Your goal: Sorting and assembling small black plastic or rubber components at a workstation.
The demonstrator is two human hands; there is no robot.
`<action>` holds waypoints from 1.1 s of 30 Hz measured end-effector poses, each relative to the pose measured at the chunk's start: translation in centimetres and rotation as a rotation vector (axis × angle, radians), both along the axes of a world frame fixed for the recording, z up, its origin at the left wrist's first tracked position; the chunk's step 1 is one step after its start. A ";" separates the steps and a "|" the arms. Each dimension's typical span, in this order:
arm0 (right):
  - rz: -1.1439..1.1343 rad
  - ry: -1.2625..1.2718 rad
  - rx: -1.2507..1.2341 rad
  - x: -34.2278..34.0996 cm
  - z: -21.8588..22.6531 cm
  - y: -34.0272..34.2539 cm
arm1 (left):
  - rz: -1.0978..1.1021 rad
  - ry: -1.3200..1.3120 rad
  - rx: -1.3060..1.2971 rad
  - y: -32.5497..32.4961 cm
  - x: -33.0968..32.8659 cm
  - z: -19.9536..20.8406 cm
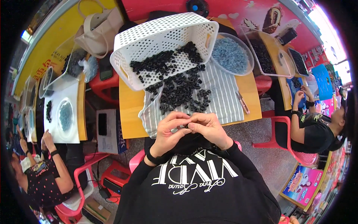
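Cloth (227,99) on table (128,119); basket (156,30) at cloth's far end, small parts (179,91) inside and before it; tub (252,62) right of basket; tool (243,103) by cloth's right edge

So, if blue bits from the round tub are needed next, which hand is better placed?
Probably the right hand: the round tub sits on that side, beside the white basket, while the left hand is farther across. The hands meet at the fingertips, so neither looks free yet.
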State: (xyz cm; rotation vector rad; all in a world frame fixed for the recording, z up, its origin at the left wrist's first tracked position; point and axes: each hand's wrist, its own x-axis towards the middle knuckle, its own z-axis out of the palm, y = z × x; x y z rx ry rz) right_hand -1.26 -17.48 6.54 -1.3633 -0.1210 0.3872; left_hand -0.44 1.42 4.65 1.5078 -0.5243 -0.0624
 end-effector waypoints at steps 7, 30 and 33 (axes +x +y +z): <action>-0.003 0.003 0.066 -0.3 -0.1 -0.4 | -0.013 0.008 -0.084 -0.7 -0.1 -0.8; -0.146 0.046 0.241 -0.9 -0.7 -0.5 | 0.064 0.016 -0.198 -2.0 0.3 -0.2; -0.144 0.063 0.224 -1.0 -0.8 -0.4 | 0.093 0.018 -0.210 -1.9 0.3 -0.5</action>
